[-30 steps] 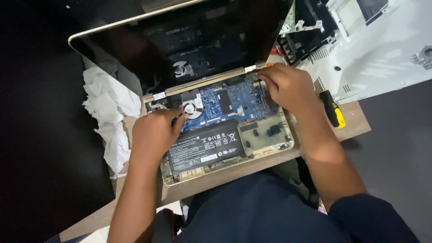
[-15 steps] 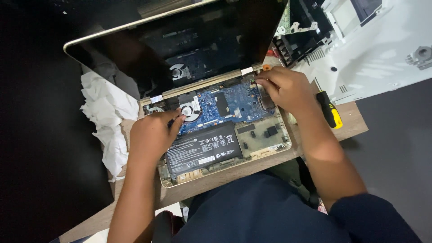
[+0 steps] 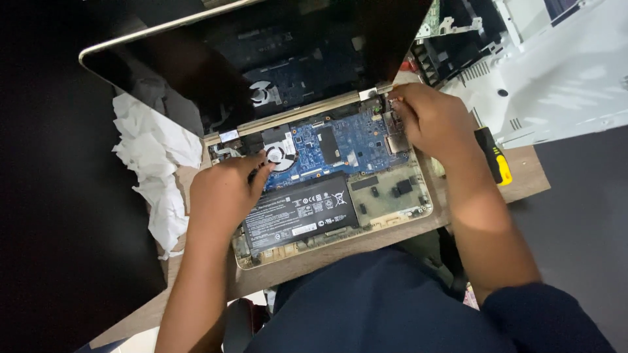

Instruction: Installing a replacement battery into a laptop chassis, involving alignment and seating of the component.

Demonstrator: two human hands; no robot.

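Observation:
An opened laptop (image 3: 399,212) lies on a small wooden table, its cover off, with a blue circuit board (image 3: 340,144), a round fan (image 3: 282,155) and a black battery (image 3: 297,212) showing. Its dark screen (image 3: 216,59) stands tilted up behind. My left hand (image 3: 222,193) rests on the left side of the base, fingertips at the fan. My right hand (image 3: 428,121) is at the board's right edge by the hinge, fingers pinched on a small part I cannot make out.
Crumpled white tissue (image 3: 154,170) lies left of the laptop. A black and yellow screwdriver (image 3: 494,157) sits on the wooden table (image 3: 523,176) to the right. White and black device housings (image 3: 523,59) fill the upper right. Dark floor lies on both sides.
The view has shifted slightly. My right hand has moved a little up toward the right hinge; my left hand stays by the fan.

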